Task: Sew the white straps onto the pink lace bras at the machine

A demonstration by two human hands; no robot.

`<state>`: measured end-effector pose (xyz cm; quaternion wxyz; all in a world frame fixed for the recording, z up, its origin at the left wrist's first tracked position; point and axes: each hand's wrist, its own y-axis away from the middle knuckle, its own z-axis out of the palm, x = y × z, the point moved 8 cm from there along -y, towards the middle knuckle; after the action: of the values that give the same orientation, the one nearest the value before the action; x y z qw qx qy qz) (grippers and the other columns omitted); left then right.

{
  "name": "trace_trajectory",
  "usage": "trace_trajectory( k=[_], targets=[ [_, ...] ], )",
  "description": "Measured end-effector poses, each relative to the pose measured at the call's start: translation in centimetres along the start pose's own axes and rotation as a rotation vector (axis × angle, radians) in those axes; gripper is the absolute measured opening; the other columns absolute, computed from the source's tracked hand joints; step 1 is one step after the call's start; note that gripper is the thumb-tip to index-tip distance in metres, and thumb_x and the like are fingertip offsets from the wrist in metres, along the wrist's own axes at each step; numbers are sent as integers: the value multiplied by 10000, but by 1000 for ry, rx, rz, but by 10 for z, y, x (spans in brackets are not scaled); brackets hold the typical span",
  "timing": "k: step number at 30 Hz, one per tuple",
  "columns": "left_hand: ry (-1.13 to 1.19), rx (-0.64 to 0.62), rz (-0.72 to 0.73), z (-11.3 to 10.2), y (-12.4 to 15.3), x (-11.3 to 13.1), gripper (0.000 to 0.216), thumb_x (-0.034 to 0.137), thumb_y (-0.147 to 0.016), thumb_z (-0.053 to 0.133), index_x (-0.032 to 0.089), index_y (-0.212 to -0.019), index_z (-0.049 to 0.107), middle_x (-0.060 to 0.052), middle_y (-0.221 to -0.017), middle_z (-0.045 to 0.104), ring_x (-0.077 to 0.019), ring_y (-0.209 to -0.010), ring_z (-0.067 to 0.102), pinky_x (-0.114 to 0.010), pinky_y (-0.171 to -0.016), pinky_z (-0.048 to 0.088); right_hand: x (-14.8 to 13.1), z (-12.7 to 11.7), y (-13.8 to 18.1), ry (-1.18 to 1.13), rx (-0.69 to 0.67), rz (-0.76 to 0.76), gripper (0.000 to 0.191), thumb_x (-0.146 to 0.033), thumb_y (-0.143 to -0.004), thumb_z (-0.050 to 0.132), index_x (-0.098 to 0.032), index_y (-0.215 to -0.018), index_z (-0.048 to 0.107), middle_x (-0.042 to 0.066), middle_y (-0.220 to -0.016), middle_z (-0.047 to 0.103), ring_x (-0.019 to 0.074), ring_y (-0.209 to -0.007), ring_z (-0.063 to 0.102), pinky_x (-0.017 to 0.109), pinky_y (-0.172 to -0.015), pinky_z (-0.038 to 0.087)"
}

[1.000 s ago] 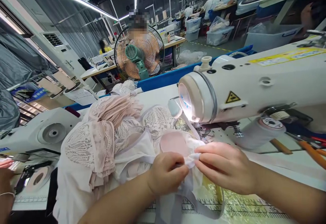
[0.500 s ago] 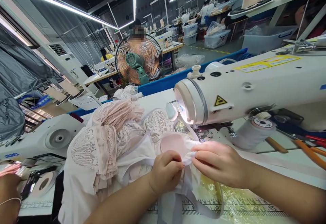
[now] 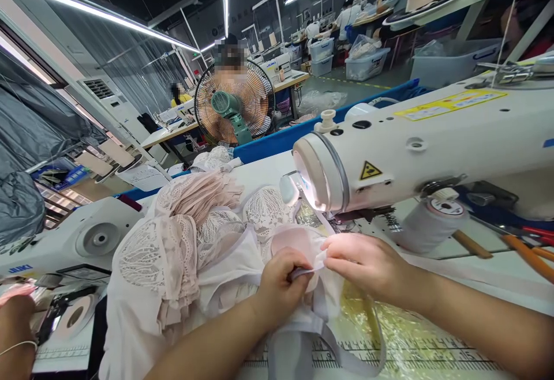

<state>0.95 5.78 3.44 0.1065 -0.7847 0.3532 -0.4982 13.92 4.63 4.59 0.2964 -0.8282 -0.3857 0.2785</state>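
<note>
My left hand is closed on the edge of a pale pink and white bra, thumb on top of the fabric. Close beside it, my right hand pinches the same bra's white edge. The stretch of edge between both hands lies just in front of the sewing machine. A light grey strap loops down below my hands onto the table. Left of them is a heap of lace bras. The needle area is partly hidden behind my right hand.
A grey thread cone and orange-handled scissors lie right of the machine head. At far left, a co-worker's hand is beside another sewing machine. A green fan stands beyond the blue table edge.
My left thumb has shifted along the bra's edge, and its fingers have turned slightly. My right hand has moved a little left and up, still pinching the fabric.
</note>
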Motion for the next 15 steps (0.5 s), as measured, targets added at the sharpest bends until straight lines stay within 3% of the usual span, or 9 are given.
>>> trace_trajectory(
  k=[3, 7, 10, 15],
  targets=[
    [196, -46, -320, 7, 0, -23, 109, 252, -754, 556, 153, -716, 584, -31, -684, 570, -133, -655, 521, -249, -614, 416, -5, 3, -2, -3, -19, -115, 210, -161, -880, 401, -182, -916, 607, 69, -867, 652, 172, -838, 587, 289, -713, 489],
    [509, -49, -631, 20, 9, -43, 269, 395, -696, 624, 128, -715, 597, -15, -648, 545, -106, -604, 462, -228, -575, 356, -2, 7, -3, -1, -48, -75, 194, -132, -871, 419, -171, -970, 581, 73, -858, 635, 172, -828, 582, 299, -690, 496],
    [642, -5, -750, 24, 13, -49, 337, 438, -620, 685, 123, -698, 594, 4, -617, 524, -86, -567, 421, -214, -545, 308, -3, 8, -2, -18, -37, -68, 171, -126, -864, 441, -172, -973, 565, 69, -854, 628, 174, -819, 577, 306, -688, 496],
    [691, 32, -789, 24, 14, -50, 367, 445, -564, 724, 121, -648, 573, 27, -567, 490, -67, -529, 382, -206, -521, 263, -2, 12, -1, -46, -47, -53, 149, -112, -854, 439, -175, -933, 550, 68, -853, 606, 179, -802, 551, 312, -670, 476]
  ],
)
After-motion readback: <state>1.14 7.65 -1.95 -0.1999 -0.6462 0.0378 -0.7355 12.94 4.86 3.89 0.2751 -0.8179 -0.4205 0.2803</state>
